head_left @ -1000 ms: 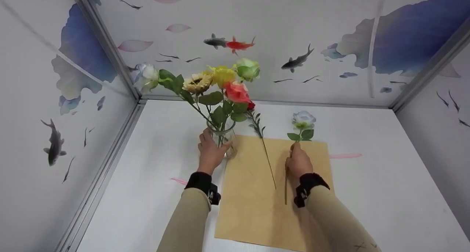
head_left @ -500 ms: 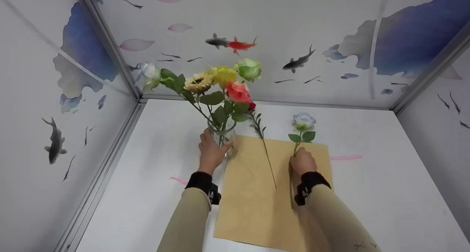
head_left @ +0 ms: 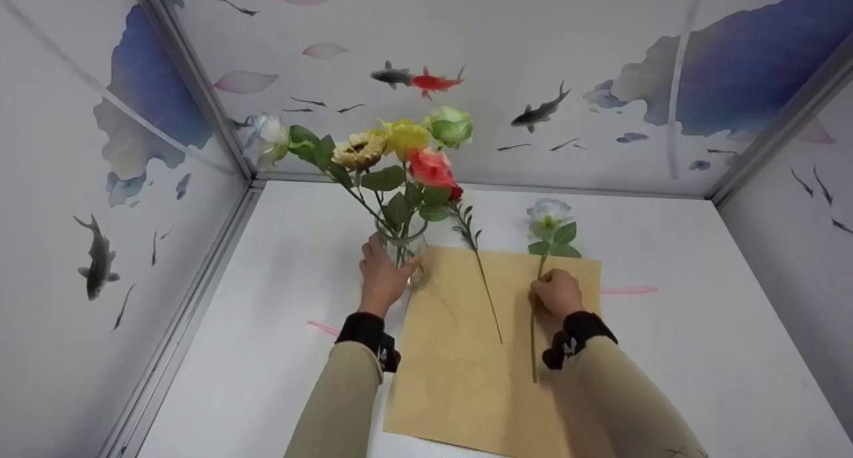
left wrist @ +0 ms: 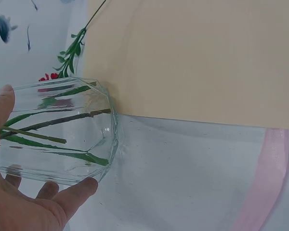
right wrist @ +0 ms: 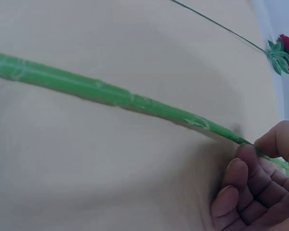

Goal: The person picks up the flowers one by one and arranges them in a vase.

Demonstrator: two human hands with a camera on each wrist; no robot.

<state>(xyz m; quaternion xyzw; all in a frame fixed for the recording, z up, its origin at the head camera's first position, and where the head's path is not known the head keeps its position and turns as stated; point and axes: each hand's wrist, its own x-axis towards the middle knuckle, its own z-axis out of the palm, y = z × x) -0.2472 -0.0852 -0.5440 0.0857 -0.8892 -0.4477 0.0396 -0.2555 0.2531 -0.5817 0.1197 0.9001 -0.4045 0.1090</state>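
Observation:
My left hand (head_left: pixel 384 279) grips a clear glass vase (left wrist: pixel 98 132), fingers and thumb curled around its sides. Cut stems show through the glass in the left wrist view. Out of its mouth fan a white rose (head_left: pixel 268 141), a cream sunflower (head_left: pixel 360 153), a yellow flower (head_left: pixel 405 138), a green rose (head_left: pixel 450 126) and a coral rose (head_left: pixel 430 167). Over to the right, my right hand (head_left: pixel 562 293) pinches the green stem (right wrist: pixel 115 96) of a pale blue rose (head_left: pixel 550 217) between thumb and fingertips. The bloom points away from me, and the stem's lower end reaches towards me.
A brown paper sheet (head_left: pixel 460 391) lies on the white table (head_left: pixel 693 351) beneath the right hand. Across its far edge lies a thin-stemmed red flower (right wrist: pixel 288 50). Pink strips (head_left: pixel 628 290) mark the table at either side. Printed panels (head_left: pixel 600 158) enclose the back and sides.
My right hand has shifted slightly right and lower along the rose's stem. The rose has turned, its leaves now lying to the right, and its stem end has moved right. My left hand stays put.

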